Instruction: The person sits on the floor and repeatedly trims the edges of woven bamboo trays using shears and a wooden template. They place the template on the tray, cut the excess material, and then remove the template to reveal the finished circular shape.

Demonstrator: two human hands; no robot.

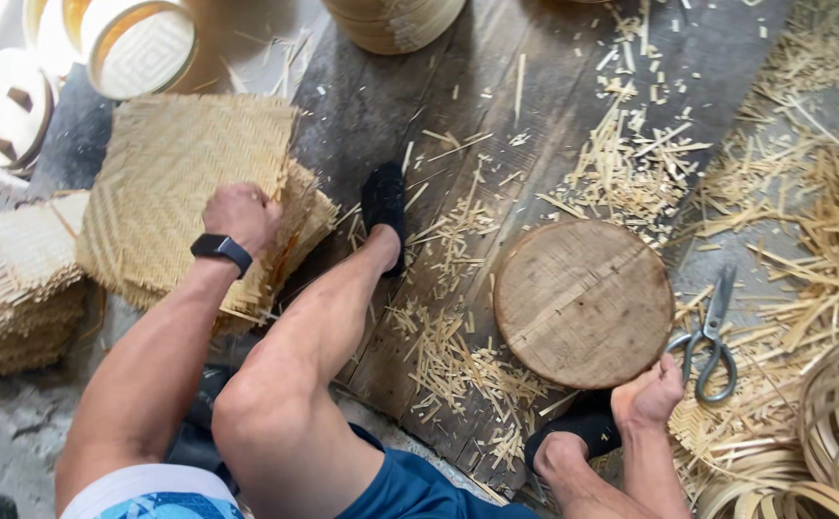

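Note:
My left hand (pixel 240 215), with a black band on its wrist, grips the top woven bamboo mat (pixel 165 173) of a stack on the left. My right hand (pixel 647 394) holds the near edge of a round wooden block (pixel 583 300) that lies on the plank floor. Grey scissors (pixel 712 338) lie just right of the block, close to my right hand. My bare legs and black-socked feet stretch between the two hands.
A second stack of woven mats (pixel 11 288) sits at the far left. Round bamboo steamer frames (pixel 139 43) stand at the top left and top middle. Bamboo hoops (pixel 838 423) lie at the lower right. Bamboo strips and shavings (pixel 631 163) litter the planks.

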